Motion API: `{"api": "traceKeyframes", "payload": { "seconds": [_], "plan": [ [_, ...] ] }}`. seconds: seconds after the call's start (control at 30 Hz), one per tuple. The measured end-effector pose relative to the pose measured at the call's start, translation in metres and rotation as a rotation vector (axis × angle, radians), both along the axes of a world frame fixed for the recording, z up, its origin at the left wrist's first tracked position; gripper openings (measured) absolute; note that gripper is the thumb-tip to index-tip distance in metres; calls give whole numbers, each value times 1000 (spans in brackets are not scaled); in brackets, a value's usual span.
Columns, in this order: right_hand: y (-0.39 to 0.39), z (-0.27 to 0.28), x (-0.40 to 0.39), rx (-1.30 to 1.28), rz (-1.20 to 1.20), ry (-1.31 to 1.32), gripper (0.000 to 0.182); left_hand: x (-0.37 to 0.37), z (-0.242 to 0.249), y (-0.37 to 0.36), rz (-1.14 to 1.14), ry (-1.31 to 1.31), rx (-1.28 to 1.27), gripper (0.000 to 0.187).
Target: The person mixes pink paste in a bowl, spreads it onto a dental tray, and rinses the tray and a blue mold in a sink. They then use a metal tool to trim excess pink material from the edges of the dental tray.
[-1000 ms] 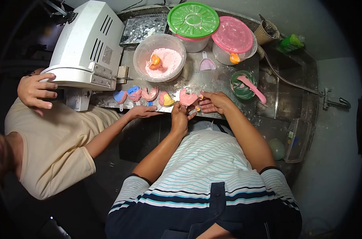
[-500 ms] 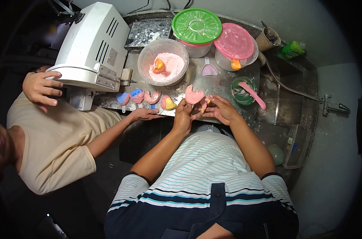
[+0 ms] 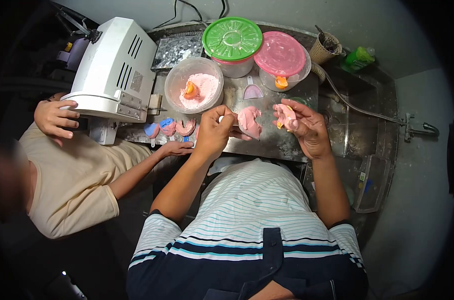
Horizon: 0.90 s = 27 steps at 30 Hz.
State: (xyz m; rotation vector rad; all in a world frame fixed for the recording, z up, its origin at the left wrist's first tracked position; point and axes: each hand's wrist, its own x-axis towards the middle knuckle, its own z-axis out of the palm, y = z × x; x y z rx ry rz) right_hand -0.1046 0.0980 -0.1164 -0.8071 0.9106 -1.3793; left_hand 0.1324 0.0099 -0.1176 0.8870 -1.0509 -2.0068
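Observation:
My left hand [image 3: 216, 132] is closed on the handle of a dental impression tray, and the tray is loaded with smooth pink paste [image 3: 249, 122]. To its right, my right hand [image 3: 309, 131] pinches a smaller lump of pink material with yellow bits [image 3: 286, 118] between thumb and fingers. A gap separates the two pieces above the front of the metal counter. Left of my left hand lie several pink dental impressions [image 3: 186, 127] in trays, some with blue parts; my hand partly hides the last one.
An open tub of pink powder [image 3: 170, 90] holds an orange scoop [image 3: 190, 90]. Behind stand tubs with a green lid [image 3: 233, 39] and a pink lid [image 3: 280, 54]. A loose tray [image 3: 253, 91] lies nearby. A co-worker's hand [image 3: 176, 148] rests by the counter edge; a white machine [image 3: 109, 70] stands left.
My hands have moved apart: the left went left with the pink-filled tray, the right went right and up with the smaller lump. My right hand now covers most of the green bowl.

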Motion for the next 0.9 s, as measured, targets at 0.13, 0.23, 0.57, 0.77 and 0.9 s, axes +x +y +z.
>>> {"api": "traceKeyframes", "payload": {
  "seconds": [0.13,0.23,0.57,0.77,0.9],
  "plan": [
    [-6,42,6,-250,33,394,58,-10,25,-3,-105,-22,94,21],
    [-11,54,0,-421,82,694,61,-16,32,-5,-126,-74,83,23],
    [-25,41,-10,-606,242,977,58,-32,43,-12,-118,-119,123,23],
    [-28,28,-9,-587,256,994,58,-44,37,-22,-119,-241,124,23],
    [-26,19,-5,-551,187,948,58,-52,37,-24,-134,-238,173,25]
  ]
}}
